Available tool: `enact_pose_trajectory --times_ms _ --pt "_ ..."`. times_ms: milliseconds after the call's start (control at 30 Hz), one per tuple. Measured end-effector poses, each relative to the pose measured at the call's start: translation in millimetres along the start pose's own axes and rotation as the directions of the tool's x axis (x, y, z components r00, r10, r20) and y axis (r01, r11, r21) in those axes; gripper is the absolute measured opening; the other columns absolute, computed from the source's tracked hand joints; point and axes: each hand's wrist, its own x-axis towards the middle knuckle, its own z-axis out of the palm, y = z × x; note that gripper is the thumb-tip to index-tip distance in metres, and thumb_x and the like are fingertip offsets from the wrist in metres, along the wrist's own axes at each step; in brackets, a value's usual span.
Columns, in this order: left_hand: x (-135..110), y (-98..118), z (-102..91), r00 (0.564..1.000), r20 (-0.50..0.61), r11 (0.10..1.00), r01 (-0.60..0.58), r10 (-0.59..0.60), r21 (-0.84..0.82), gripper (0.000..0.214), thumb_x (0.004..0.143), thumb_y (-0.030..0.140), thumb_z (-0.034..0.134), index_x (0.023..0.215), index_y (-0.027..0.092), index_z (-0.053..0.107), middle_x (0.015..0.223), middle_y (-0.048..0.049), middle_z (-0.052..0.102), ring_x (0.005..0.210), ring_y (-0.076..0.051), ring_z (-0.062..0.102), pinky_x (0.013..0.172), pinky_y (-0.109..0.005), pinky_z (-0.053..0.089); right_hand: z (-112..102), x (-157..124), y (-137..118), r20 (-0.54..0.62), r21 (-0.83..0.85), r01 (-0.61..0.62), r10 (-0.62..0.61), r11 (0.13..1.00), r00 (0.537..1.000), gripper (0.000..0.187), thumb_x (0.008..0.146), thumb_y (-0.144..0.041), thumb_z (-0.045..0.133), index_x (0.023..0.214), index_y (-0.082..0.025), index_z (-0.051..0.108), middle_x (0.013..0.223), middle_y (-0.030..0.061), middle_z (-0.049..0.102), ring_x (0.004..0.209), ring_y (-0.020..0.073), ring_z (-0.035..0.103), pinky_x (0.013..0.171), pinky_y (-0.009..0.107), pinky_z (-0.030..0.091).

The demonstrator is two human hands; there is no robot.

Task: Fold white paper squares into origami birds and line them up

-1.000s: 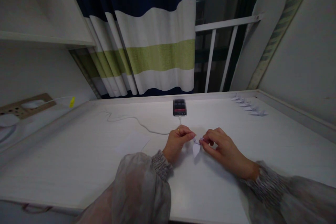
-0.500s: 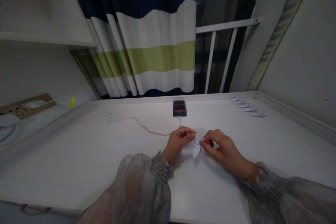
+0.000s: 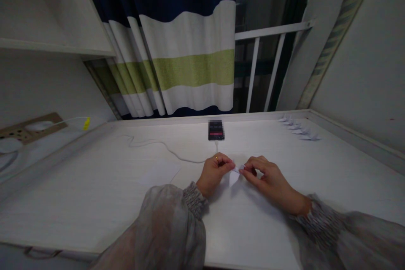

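Observation:
A small folded piece of white paper (image 3: 234, 177) is held between my two hands, a pointed flap hanging down toward me. My left hand (image 3: 215, 174), with a ring on one finger, pinches its left side between thumb and fingertips. On the other side, the thumb and forefinger of my right hand (image 3: 265, 178) grip the paper's right edge. Fingertips cover part of the folds. Several folded white paper pieces (image 3: 299, 130) with pointed tips stand in a row at the table's far right.
A phone (image 3: 216, 130) lies at the back, plugged into a white cable (image 3: 167, 147) running left. A flat white sheet (image 3: 161, 174) rests left of my hands on the white table (image 3: 79, 202). A socket strip (image 3: 31, 128) is on the left wall; a curtain (image 3: 190, 67) hangs behind.
My left hand's fingertips have closed onto the paper's left side. The hanging flap has tilted slightly to the left; my right hand keeps its pinch.

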Motion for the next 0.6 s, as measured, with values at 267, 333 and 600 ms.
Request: enact_pose_trajectory --times_ms 267,333,600 --pt "0.1 -3.3 -0.3 0.994 0.059 0.993 0.091 -0.087 -0.07 0.026 0.054 0.025 0.071 0.074 0.013 0.059 0.059 0.0034 0.049 0.054 -0.006 0.042 0.055 -0.021 0.031 -1.6 -2.2 2.7 -0.098 -0.063 0.167 -0.173 0.984 0.98 0.01 0.078 -0.02 0.049 0.069 -0.018 0.052 0.06 0.0001 0.053 0.059 0.0123 0.046 0.059 0.028 0.037" --pt "-0.4 -1.7 1.1 0.993 0.064 0.99 0.1 -0.094 -0.102 0.03 0.053 0.026 0.072 0.075 0.014 0.057 0.061 0.0033 0.05 0.056 -0.006 0.044 0.057 -0.021 0.033 -2.5 -1.3 2.3 -0.127 -0.084 0.201 -0.211 0.976 0.969 0.01 0.078 -0.019 0.05 0.068 -0.018 0.051 0.059 -0.0003 0.052 0.058 0.0119 0.045 0.059 0.027 0.036" --pt "-2.9 0.8 0.2 0.945 0.232 0.973 0.216 -0.228 0.076 0.029 0.055 0.035 0.069 0.06 0.011 0.054 0.055 0.0021 0.05 0.052 -0.006 0.041 0.054 -0.022 0.03 -2.4 -0.5 1.3 -0.17 -0.075 0.199 -0.209 0.977 0.963 0.012 0.077 -0.018 0.05 0.065 -0.018 0.051 0.056 -0.0011 0.05 0.055 0.0111 0.044 0.059 0.027 0.035"
